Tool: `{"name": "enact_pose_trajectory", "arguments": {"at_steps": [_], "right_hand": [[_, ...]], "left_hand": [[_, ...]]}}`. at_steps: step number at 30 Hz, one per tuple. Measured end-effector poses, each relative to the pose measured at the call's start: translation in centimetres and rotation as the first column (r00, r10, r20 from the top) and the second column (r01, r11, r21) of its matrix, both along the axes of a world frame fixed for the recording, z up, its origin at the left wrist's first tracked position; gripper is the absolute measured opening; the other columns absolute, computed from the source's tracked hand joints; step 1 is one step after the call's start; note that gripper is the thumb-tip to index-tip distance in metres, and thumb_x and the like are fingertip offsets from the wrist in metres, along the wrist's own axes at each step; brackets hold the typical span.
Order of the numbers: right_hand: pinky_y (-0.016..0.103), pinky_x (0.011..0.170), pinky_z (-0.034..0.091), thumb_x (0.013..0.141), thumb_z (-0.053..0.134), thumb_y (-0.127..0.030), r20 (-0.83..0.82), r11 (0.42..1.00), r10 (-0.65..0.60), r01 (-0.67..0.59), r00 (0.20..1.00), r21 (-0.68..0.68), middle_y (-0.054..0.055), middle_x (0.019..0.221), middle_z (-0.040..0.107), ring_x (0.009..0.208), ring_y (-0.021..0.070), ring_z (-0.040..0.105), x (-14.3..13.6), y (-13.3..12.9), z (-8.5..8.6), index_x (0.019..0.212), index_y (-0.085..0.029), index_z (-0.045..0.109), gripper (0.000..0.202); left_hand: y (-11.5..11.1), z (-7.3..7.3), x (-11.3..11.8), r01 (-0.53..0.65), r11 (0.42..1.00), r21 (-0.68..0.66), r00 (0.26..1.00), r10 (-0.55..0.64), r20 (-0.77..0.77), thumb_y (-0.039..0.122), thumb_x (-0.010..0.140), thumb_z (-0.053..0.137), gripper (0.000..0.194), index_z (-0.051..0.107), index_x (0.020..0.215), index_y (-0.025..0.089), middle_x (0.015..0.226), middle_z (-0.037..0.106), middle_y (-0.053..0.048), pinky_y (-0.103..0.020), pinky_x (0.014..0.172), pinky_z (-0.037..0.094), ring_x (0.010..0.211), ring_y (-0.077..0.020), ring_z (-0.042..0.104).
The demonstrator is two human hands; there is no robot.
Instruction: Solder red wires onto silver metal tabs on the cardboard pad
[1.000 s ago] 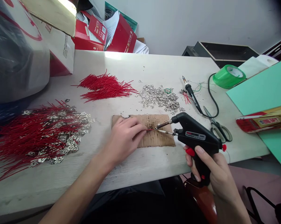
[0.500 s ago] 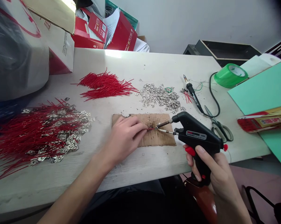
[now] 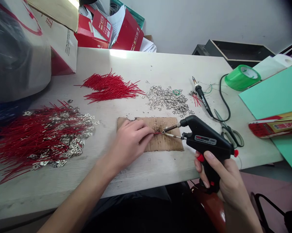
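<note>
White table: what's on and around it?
Soldering gun: one, black, front right
Cardboard: one, brown, centre
Wire: one, red, over cardboard
Loose wires: pile, red, back left
Metal tabs: pile, silver, beyond cardboard
Wired tabs: pile, red, silver, left
Soldering iron: one, black, right
Scissors: one, grey, right
Tape roll: one, green, right
Paper roll: one, white, right
Package: one, red, right
Board: one, mint, right
Bag: one, grey, left
Boxes: several, red, behind
Tray: one, black, back right
Left hand: one, pinching wire
Right hand: one, gripping soldering gun
</note>
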State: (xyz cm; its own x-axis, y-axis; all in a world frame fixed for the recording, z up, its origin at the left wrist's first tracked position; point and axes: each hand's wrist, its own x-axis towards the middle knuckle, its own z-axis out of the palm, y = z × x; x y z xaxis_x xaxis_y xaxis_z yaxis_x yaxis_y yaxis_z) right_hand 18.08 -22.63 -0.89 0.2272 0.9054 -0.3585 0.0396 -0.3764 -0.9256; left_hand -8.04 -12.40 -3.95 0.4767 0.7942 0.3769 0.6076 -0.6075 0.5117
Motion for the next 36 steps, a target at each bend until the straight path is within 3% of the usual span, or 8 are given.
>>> {"name": "enact_pose_trajectory", "arguments": {"at_steps": [4, 10, 36], "right_hand": [[0.028, 0.042, 0.031, 0.096, 0.070, -0.059, -0.013, 1.000, -0.007, 0.007, 1.000, 0.002, 0.002, 0.067, 0.065, 0.038, 0.0091, 0.046, 0.01, -0.03, -0.09, 0.093, -0.018, 0.072, 0.041], [0.029, 0.043, 0.032, 0.095, 0.070, -0.059, 0.009, 1.000, 0.012, -0.012, 1.000, 0.014, 0.006, 0.067, 0.068, 0.038, 0.0092, 0.047, -0.03, 0.01, 0.03, 0.066, -0.018, 0.062, 0.051], [0.027, 0.041, 0.035, 0.093, 0.073, -0.060, -0.049, 0.999, -0.040, 0.039, 0.998, -0.006, 0.005, 0.069, 0.068, 0.037, 0.0084, 0.046, 0.11, -0.08, -0.22, 0.072, -0.017, 0.066, 0.048]], "left_hand": [[0.02, 0.07, -0.02, 0.004, 1.000, -0.002, 1.000, -0.004, -0.001, 0.020, 0.105, 0.062, 0.014, 0.076, 0.100, 0.020, 0.093, 0.071, -0.003, -0.036, 0.078, 0.039, 0.084, -0.0181, 0.063], [0.03, 0.08, 0.01, 0.004, 1.000, -0.006, 1.000, -0.004, -0.002, 0.019, 0.105, 0.062, 0.015, 0.076, 0.099, 0.020, 0.093, 0.071, -0.003, -0.036, 0.078, 0.040, 0.083, -0.0179, 0.063], [0.03, -0.11, 0.01, 0.010, 1.000, 0.002, 1.000, -0.010, 0.030, 0.018, 0.103, 0.065, 0.013, 0.078, 0.101, 0.018, 0.091, 0.069, -0.004, -0.036, 0.076, 0.040, 0.082, -0.0185, 0.062]]}}
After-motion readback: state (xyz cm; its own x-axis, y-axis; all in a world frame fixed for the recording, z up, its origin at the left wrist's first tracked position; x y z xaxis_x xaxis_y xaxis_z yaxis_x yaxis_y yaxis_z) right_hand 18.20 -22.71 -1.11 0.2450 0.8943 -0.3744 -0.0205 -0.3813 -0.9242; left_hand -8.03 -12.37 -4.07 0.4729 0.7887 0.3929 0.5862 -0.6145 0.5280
